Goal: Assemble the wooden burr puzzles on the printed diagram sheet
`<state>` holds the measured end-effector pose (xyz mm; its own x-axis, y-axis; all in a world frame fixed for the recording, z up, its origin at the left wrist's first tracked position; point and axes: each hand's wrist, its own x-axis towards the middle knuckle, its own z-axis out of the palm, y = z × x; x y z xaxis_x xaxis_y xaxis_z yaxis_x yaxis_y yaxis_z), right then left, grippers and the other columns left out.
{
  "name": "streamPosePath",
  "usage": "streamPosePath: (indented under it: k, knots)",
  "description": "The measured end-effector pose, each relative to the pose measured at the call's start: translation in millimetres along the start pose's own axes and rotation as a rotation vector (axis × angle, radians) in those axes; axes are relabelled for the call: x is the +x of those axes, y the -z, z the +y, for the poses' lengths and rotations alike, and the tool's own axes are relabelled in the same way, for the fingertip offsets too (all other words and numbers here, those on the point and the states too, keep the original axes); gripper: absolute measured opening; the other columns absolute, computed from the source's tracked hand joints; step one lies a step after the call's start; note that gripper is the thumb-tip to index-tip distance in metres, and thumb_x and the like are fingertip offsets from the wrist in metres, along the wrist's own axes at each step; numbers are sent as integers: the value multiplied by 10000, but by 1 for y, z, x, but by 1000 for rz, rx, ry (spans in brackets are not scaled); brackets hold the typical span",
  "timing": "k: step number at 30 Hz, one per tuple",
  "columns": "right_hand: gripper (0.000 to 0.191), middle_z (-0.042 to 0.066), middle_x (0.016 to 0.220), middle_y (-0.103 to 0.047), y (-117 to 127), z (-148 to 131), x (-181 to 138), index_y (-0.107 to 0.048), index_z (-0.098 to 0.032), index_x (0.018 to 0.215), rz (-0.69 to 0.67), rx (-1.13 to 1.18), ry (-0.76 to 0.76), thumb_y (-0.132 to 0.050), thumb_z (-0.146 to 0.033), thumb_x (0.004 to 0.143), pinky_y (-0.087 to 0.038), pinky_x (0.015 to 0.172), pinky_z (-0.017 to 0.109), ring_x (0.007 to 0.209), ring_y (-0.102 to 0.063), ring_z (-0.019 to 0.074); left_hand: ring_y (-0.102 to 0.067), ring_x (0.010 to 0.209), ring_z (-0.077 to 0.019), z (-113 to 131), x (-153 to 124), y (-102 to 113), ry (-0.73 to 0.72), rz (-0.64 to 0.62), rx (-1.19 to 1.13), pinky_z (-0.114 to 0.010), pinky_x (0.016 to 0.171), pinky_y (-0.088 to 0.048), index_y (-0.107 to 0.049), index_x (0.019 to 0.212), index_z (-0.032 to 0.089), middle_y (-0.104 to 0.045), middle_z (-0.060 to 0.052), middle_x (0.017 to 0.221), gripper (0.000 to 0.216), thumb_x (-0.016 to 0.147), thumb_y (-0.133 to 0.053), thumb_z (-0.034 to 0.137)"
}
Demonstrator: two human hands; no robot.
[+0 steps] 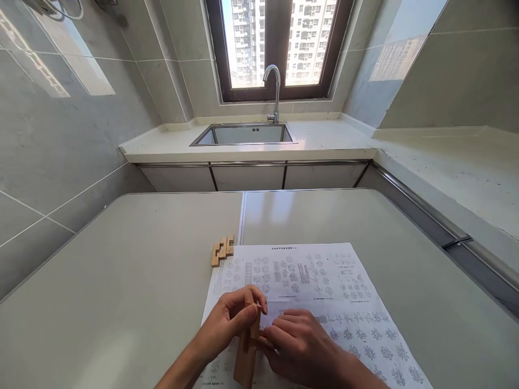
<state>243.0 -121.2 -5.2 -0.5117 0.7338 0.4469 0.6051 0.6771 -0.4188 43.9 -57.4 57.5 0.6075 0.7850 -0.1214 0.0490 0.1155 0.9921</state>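
Observation:
Several joined wooden puzzle pieces [245, 361] stand over the printed sheet, close to me. My left hand [231, 319] is closed, thumb and fingers pinching the upper end of an upright piece. From the right, my right hand [298, 343] has its fingers curled round a small wooden piece that meets the others at their side. How the pieces interlock is partly hidden by my fingers. Under both hands lies the instruction sheet [324, 300], covered with small diagrams of wooden puzzle assemblies.
Several notched wooden puzzle pieces [222, 249] lie side by side at the sheet's upper left corner. The pale table [133, 281] has a seam down its middle. Beyond it are a counter [324, 135] with a sink [243, 135] and a faucet [277, 92] below a window.

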Motion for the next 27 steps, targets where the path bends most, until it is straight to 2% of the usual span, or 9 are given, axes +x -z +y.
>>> streamPosePath:
  k: [6,13,19,23,27]
  knots:
    - [336,-17,576,-623,4,-2,2,-554,-240,718,18,-20,5,-522,-188,1049,-348,558,320,480,-492,134,-556,782,-182,6,2,-6,48,44,63,-292,754,-473,-571,682,183,-626,-59,925,525,928,-654,639]
    - [339,-49,557,-553,-3,-1,2,-513,-218,688,191,5,32,-552,-153,1019,-317,539,299,461,-406,112,-499,755,-157,7,2,-2,112,39,69,-253,713,-441,-657,788,174,-602,-37,909,479,953,-629,623]
    - [292,-42,591,-573,-1,-1,2,-537,-213,736,172,15,-18,-573,-182,1025,-314,558,295,494,-458,119,-488,776,-155,2,2,2,104,39,36,-240,708,-438,-665,809,175,-587,-29,909,467,953,-638,618]
    - [298,-38,591,-576,1,-1,2,-538,-213,733,172,16,-30,-567,-193,1029,-316,564,295,495,-479,122,-515,749,-157,3,3,-1,113,30,43,-248,676,-460,-672,799,172,-611,-43,921,499,939,-635,649]
    - [314,-31,590,-580,1,-2,4,-533,-215,717,171,36,-26,-564,-201,1029,-306,555,293,495,-491,123,-554,763,-167,5,3,-5,94,20,84,-263,707,-485,-641,758,173,-639,-53,919,510,948,-626,646]
